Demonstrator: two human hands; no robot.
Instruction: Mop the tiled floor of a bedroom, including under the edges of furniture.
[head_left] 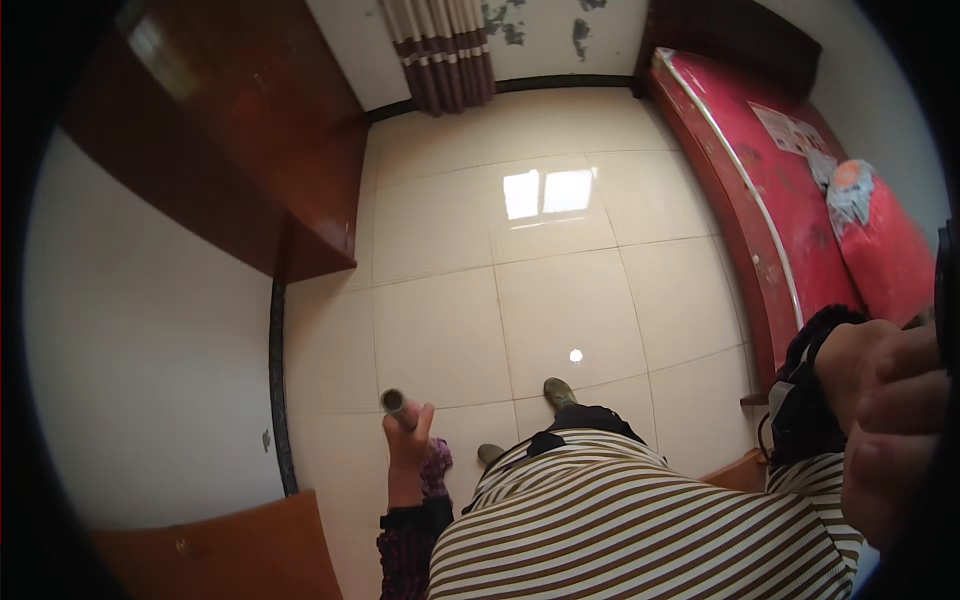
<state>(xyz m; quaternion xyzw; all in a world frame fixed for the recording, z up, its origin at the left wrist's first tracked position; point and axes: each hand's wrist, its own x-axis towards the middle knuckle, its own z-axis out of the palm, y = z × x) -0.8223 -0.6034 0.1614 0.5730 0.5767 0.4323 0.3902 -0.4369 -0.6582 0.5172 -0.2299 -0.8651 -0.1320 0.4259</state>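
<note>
Left hand low in the lower centre-left of the frame, fingers curled closed, forearm in a dark plaid sleeve running down to the lower edge. Right hand raised close at the right edge, large and blurred, fingers bent, wrist in a dark cuff.

A short grey metal tube tilts up and leftward, its open round end showing, above the tiled floor.
</note>
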